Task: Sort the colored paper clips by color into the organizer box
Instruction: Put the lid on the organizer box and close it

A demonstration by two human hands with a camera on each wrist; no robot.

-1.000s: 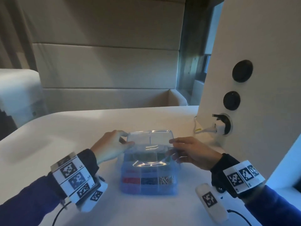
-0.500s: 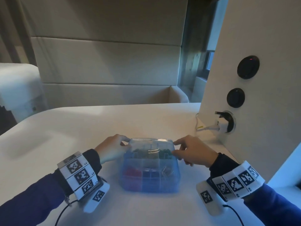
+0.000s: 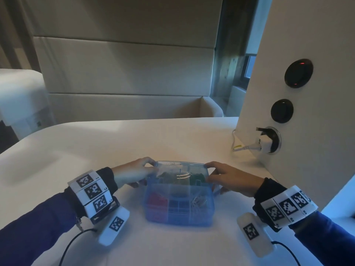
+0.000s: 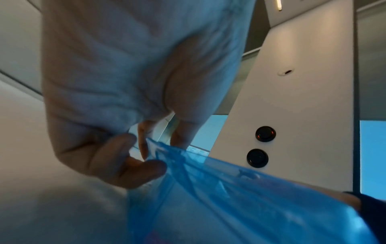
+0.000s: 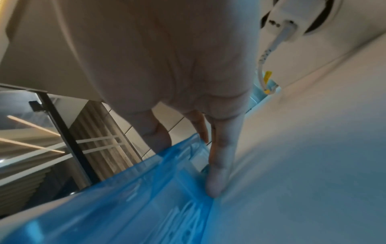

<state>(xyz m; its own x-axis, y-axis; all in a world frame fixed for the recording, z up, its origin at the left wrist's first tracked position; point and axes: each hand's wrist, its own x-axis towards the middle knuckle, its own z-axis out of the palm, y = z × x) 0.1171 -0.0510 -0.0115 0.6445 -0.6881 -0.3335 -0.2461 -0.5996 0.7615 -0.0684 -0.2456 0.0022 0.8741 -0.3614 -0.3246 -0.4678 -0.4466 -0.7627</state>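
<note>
A blue translucent organizer box [image 3: 178, 214] stands in the middle of the white table [image 3: 96, 150]. Its clear lid [image 3: 178, 169] lies low over the far compartments. Through the plastic I see red clips [image 3: 155, 199], dark clips [image 3: 172, 204], pale clips [image 3: 199, 201] and green clips [image 3: 196, 177] in separate compartments. My left hand [image 3: 149, 169] pinches the lid's far left corner. My right hand [image 3: 210, 173] holds the far right corner, index on top, thumb below. In the left wrist view my left hand [image 4: 150, 155] has its curled fingers on the blue box [image 4: 229, 198]. In the right wrist view my right hand [image 5: 200, 153] has its fingers on the box [image 5: 135, 198].
A white pillar [image 3: 307, 112] rises at the right, close to my right hand, with two black round switches and a socket holding a white plug [image 3: 265, 143] and cable. A padded bench [image 3: 124, 106] runs behind the table.
The lid has swung down from half raised to nearly flat over the box. Both hands came down with it, still at its far corners.
</note>
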